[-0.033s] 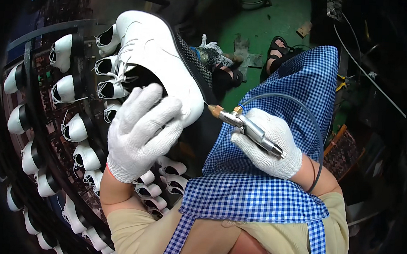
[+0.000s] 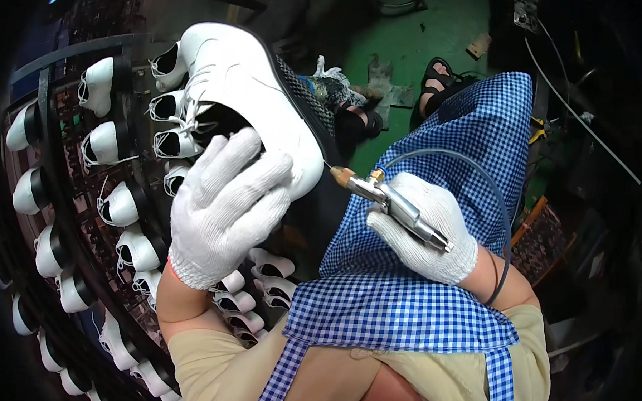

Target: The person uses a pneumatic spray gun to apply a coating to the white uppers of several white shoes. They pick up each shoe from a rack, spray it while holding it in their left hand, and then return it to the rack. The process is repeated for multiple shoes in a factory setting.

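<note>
Green floor (image 2: 414, 47) spreads across the top centre of the frame, and a dark rack (image 2: 44, 117) runs down the left side, holding many white shoes in rows. Their laces hang loose, and several openings show dark inside. More pale shoes (image 2: 272, 263) sit at the lower centre, partly hidden by the left arm.

Left of centre, in the upper half of the frame, is 1 large white shoe (image 2: 261, 101), toe to the upper left, heel near the middle, black sole to the upper right. Its opening (image 2: 228, 117) is dark; what lies deeper within cannot be made out.

Both hands wear white knit gloves. The left hand (image 2: 228, 203) lies over the heel end, fingers slightly apart, tips at the opening's edge and the heel; its thumb is hidden, so I cannot tell whether it pinches the shoe. The right hand (image 2: 431, 223) is closed around a silver tool (image 2: 403, 210), whose tan nozzle (image 2: 342, 175) points at the heel. A thin needle reaches the heel's edge; contact is too fine to tell. From the tool, a grey hose (image 2: 507, 230) arcs right over the blue checked apron (image 2: 402, 315).
</note>
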The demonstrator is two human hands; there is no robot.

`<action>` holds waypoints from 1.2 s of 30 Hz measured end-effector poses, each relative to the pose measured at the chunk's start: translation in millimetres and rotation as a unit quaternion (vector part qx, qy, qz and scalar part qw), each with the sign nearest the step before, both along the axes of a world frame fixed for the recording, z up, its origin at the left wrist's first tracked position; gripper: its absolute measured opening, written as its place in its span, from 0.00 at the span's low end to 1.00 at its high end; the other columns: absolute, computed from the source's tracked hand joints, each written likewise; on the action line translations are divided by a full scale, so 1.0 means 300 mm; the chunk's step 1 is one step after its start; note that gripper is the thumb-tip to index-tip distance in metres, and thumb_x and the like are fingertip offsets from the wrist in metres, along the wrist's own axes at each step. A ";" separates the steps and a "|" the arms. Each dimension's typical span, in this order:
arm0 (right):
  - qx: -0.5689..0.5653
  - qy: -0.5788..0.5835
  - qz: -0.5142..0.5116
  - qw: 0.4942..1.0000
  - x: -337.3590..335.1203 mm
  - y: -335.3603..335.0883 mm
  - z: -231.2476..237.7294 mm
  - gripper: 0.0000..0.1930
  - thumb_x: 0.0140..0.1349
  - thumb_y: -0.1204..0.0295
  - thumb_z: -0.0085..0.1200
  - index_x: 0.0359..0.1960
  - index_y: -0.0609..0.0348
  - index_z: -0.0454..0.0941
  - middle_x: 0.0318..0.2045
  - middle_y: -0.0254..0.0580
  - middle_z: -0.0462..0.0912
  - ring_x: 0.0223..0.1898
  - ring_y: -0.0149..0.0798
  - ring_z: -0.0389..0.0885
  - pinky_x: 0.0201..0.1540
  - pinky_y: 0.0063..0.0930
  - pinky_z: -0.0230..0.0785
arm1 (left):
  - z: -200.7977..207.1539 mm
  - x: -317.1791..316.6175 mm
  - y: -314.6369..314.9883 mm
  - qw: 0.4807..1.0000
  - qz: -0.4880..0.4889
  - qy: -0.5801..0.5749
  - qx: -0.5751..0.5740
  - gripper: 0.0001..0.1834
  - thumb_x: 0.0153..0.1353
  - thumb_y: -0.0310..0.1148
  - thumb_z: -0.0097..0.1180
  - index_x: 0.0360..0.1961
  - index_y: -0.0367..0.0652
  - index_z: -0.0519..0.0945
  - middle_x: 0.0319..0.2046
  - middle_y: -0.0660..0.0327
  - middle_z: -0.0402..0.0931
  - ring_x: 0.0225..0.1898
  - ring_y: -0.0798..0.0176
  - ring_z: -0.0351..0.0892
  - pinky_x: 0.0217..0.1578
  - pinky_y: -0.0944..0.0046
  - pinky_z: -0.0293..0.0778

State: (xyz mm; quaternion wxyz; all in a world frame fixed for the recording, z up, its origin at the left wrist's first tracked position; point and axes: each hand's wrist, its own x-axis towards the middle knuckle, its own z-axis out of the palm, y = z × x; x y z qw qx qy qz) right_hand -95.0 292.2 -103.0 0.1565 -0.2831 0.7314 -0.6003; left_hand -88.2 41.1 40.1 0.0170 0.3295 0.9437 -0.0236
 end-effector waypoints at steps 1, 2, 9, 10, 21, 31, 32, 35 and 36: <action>0.010 0.004 -0.002 1.000 0.001 0.013 0.004 0.11 0.63 0.63 0.64 0.37 0.58 0.82 0.28 0.45 0.78 0.27 0.45 0.80 0.29 0.34 0.73 | 0.003 -0.019 0.001 1.000 0.002 -0.031 0.000 0.19 0.50 0.28 0.68 0.46 0.49 0.82 0.53 0.59 0.82 0.63 0.45 0.76 0.62 0.42 0.72; 0.005 0.006 -0.011 1.000 0.002 0.019 0.001 0.11 0.63 0.63 0.64 0.37 0.58 0.82 0.28 0.45 0.78 0.27 0.45 0.80 0.29 0.34 0.73 | -0.007 -0.034 0.004 1.000 0.004 -0.026 0.016 0.20 0.50 0.28 0.69 0.46 0.49 0.82 0.53 0.59 0.82 0.63 0.45 0.77 0.62 0.41 0.72; -0.040 0.028 -0.096 0.994 -0.046 0.022 -0.004 0.09 0.63 0.67 0.64 0.34 0.59 0.81 0.27 0.45 0.78 0.24 0.44 0.79 0.27 0.33 0.73 | -0.047 -0.167 0.083 0.992 0.036 -0.018 0.121 0.25 0.48 0.25 0.71 0.49 0.44 0.77 0.47 0.52 0.77 0.49 0.42 0.79 0.53 0.43 0.75; -0.029 0.042 -0.113 0.992 -0.062 0.017 -0.001 0.09 0.63 0.67 0.64 0.33 0.60 0.81 0.26 0.45 0.77 0.24 0.45 0.79 0.27 0.34 0.72 | -0.057 -0.190 0.093 0.991 0.042 -0.002 0.127 0.25 0.49 0.25 0.71 0.49 0.44 0.76 0.47 0.51 0.77 0.48 0.42 0.79 0.52 0.44 0.75; -0.058 0.057 -0.201 0.976 -0.314 -0.144 -0.025 0.10 0.66 0.67 0.62 0.35 0.62 0.82 0.24 0.46 0.76 0.25 0.47 0.80 0.30 0.36 0.72 | -0.099 -0.461 0.114 0.967 0.214 0.135 -0.033 0.15 0.65 0.42 0.57 0.45 0.43 0.76 0.42 0.50 0.75 0.41 0.48 0.80 0.35 0.50 0.82; -0.190 0.027 -0.241 0.951 -0.349 -0.352 -0.089 0.08 0.64 0.69 0.65 0.34 0.60 0.82 0.24 0.44 0.76 0.24 0.47 0.79 0.28 0.35 0.71 | -0.028 -0.550 -0.002 0.956 0.244 0.062 -0.153 0.24 0.70 0.48 0.55 0.55 0.38 0.73 0.45 0.42 0.81 0.51 0.38 0.80 0.50 0.48 0.76; -0.207 0.025 -0.247 0.946 -0.336 -0.361 -0.090 0.07 0.64 0.69 0.65 0.35 0.60 0.82 0.24 0.44 0.76 0.24 0.47 0.79 0.28 0.35 0.71 | -0.016 -0.539 -0.027 0.953 0.286 0.045 -0.087 0.26 0.70 0.48 0.55 0.57 0.38 0.73 0.47 0.42 0.81 0.52 0.41 0.81 0.52 0.50 0.75; -0.149 0.088 -0.230 0.958 -0.308 -0.361 -0.089 0.07 0.62 0.70 0.66 0.35 0.60 0.82 0.24 0.45 0.76 0.25 0.47 0.79 0.28 0.37 0.72 | -0.014 -0.497 -0.096 0.922 0.365 0.001 0.130 0.33 0.69 0.50 0.56 0.67 0.38 0.69 0.51 0.46 0.82 0.55 0.49 0.82 0.58 0.59 0.73; -0.141 0.093 -0.229 0.959 -0.300 -0.357 -0.088 0.07 0.61 0.70 0.66 0.35 0.59 0.82 0.25 0.45 0.76 0.25 0.47 0.79 0.29 0.37 0.72 | -0.007 -0.457 -0.098 0.882 0.396 -0.037 0.251 0.35 0.70 0.50 0.56 0.69 0.38 0.66 0.54 0.49 0.80 0.58 0.55 0.79 0.61 0.57 0.70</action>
